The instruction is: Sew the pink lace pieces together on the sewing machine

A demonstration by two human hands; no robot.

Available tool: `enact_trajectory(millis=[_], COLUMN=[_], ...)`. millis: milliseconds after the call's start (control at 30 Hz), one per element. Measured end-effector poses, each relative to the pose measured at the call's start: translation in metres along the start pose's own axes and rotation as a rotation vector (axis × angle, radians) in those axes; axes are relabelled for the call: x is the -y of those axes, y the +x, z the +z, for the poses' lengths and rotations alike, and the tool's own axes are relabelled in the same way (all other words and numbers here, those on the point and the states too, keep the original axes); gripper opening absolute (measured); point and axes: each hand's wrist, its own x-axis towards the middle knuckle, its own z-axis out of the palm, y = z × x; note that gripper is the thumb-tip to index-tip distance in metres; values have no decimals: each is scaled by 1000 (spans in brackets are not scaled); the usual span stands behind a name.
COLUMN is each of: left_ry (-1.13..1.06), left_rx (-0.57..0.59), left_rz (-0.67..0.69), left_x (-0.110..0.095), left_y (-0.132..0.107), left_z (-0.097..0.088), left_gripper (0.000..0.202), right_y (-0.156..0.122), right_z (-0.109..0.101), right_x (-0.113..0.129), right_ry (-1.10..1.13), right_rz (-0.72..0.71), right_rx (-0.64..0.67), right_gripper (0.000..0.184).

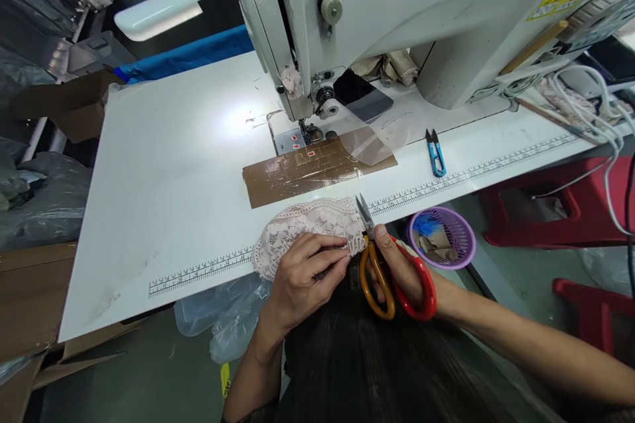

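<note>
A pale pink lace piece (pixel 310 218) lies bunched over the front edge of the white sewing table. My left hand (pixel 310 271) pinches its right end between thumb and fingers. In my right hand (pixel 399 264) is a pair of scissors (pixel 426 287) with one red and one orange handle loop. Their blades point up and away from me, slightly parted, close beside the lace's right end. Whether the blades touch the lace I cannot tell.
Beyond the lace stands a sewing machine (pixel 397 0), with brown tape (pixel 297 175) before its needle. Blue thread snips (pixel 436 153) and a dark phone (pixel 364 96) lie on the table (pixel 163 165). A purple basket (pixel 461 238) with scraps and red stools (pixel 555 205) stand below, right.
</note>
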Motion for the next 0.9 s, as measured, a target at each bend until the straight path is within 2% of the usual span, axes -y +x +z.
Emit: enact_trajectory(millis=[133,300,467,600,667,733,800,867,900], left_ry=[-47,-66,-76,-64,-45,-11,26,43,40], left_rx=[-21,-19,-28,-30,-25,5,59,150,204], left_rz=[-23,-11,-12,-10,-8,-12,-34,-43,-31], left_x=[-1,-1,0,0,1,3,7,10,12], left_y=[-1,-1,-2,-2,1,4,10,18,23], left_z=[-1,-2,-1,-1,-1,-3,-7,-15,-20], left_gripper=[14,15,17,16,14,10,9,12,20], right_y=[-2,5,9,11,8,1,-6,-8,-7], right_z=[-3,1,6,9,8,0,-17,-45,-63], right_x=[-7,-6,-7,-10,-6,4,22,41,49], right_ry=[-131,-251,-225,-250,-226,-196,-253,-485,-646], right_rz=[-124,-245,-191,-181,-152,-140,-188,-311,-347], right_rx=[41,-15,33,-50,-44,-16,-59,-266,-392], right_gripper=[59,49,50,56,61,62,59,56,58])
